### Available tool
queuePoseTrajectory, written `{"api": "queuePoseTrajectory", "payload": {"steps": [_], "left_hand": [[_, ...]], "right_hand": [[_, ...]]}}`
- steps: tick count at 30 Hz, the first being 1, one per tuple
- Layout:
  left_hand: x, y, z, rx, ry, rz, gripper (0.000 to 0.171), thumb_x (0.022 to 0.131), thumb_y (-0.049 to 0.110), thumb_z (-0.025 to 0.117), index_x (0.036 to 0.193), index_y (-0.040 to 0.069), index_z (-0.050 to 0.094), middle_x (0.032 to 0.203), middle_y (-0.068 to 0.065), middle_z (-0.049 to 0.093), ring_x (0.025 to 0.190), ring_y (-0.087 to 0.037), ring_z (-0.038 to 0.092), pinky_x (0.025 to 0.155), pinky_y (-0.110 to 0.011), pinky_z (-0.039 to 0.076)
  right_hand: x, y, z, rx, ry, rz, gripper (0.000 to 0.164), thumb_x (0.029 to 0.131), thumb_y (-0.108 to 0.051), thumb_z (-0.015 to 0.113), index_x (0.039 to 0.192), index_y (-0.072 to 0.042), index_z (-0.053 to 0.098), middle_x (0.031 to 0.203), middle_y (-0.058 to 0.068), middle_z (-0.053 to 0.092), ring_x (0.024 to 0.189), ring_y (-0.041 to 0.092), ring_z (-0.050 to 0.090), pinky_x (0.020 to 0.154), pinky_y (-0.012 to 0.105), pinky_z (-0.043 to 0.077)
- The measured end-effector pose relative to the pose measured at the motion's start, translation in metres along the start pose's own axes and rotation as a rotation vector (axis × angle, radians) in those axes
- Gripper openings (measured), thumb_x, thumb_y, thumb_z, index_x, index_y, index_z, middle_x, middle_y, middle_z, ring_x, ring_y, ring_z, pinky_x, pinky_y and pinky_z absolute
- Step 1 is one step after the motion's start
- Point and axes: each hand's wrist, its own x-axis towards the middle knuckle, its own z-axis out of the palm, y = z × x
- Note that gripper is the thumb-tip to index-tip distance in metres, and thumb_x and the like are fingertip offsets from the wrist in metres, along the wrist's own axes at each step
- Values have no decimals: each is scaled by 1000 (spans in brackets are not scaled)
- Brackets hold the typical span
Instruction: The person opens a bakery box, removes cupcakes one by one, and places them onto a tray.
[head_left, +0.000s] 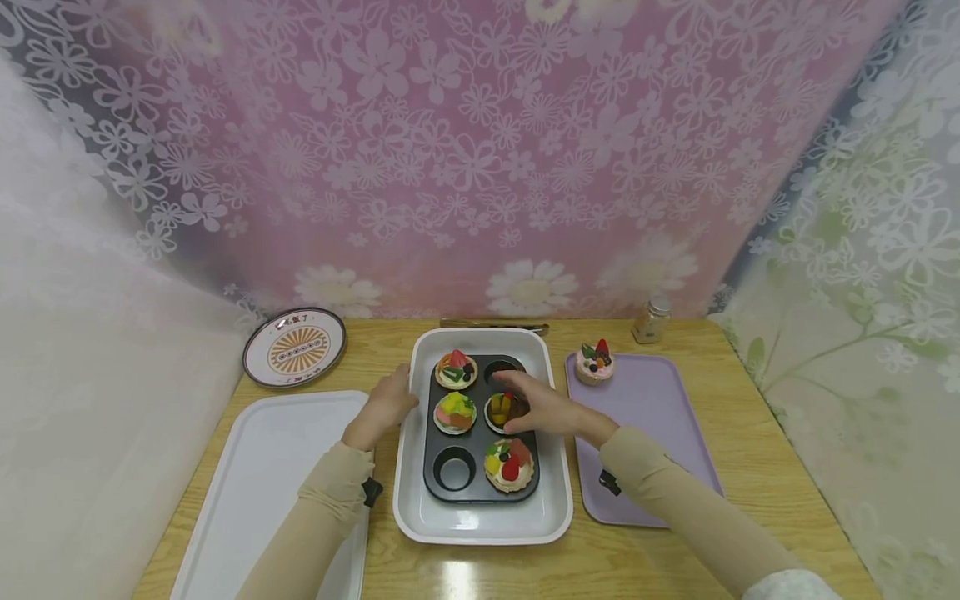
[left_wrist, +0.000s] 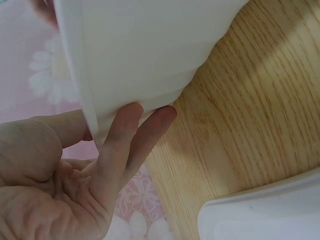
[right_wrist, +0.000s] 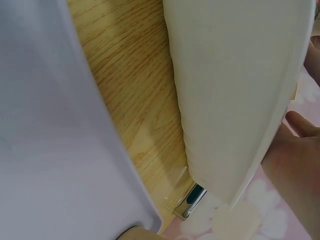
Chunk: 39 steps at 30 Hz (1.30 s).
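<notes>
My left hand (head_left: 386, 400) pinches the left rim of a deep white tray (head_left: 468, 529), fingers (left_wrist: 117, 135) against its outer wall and thumb behind the rim. Inside the tray lies a black muffin pan (head_left: 480, 492). My right hand (head_left: 547, 408) reaches over the right rim, thumb and fingers spread about a dark tart with yellow fruit (head_left: 501, 410) in the middle right cup; whether they touch it is hidden. Other cups hold a strawberry tart (head_left: 456, 369), a tart with yellow topping (head_left: 455, 412) and a mixed-fruit tart (head_left: 510, 465). The front left cup (head_left: 454, 469) is empty.
A purple tray (head_left: 648, 417) on the right bears a small cupcake (head_left: 595, 364). Behind it stands a glass jar (head_left: 652, 321). Metal tongs (head_left: 495, 324) lie behind the white tray. At left are a flat white tray (head_left: 277, 492) and a round plate (head_left: 295, 347).
</notes>
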Motion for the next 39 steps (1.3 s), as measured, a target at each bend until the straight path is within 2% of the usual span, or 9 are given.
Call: {"api": "queuePoseTrajectory", "payload": {"steps": [5,10,17,24,39], "left_hand": [[0,0,0,-9,12,6,67,95,3,58,158,-6,36,147,-36,56,126,-46,64,94,-53,62],[-1,0,0,-5,18,6,67,94,2,58,157,-6,36,147,-35,56,127,-46,63,95,-54,61],[-1,-1,0,-23,1,-5,68,95,2,57,159,-6,34,150,-35,54,126,-45,64,91,-51,63],[-1,-1,0,-28,-6,-12,70,96,3,57,161,-6,31,153,-34,52,128,-44,63,94,-52,62],[-1,-2,2,-33,3,2,69,95,3,58,159,-8,33,152,-34,52,127,-43,62,98,-53,60]], "right_hand": [[2,-1,2,-94,0,37,86,90,-14,83,160,4,36,165,25,39,153,44,37,126,62,32],[5,0,5,-158,-41,37,82,90,-15,83,158,0,40,164,22,42,152,42,40,125,61,35],[4,-4,6,-184,-63,54,74,91,-9,81,157,-5,46,160,18,49,145,39,49,120,58,43],[5,-3,8,-243,-43,26,69,91,-4,79,153,-8,51,155,16,53,135,33,55,111,51,50],[4,3,6,-298,5,-39,63,90,-9,82,148,-9,58,151,12,59,134,33,59,111,52,52]]}}
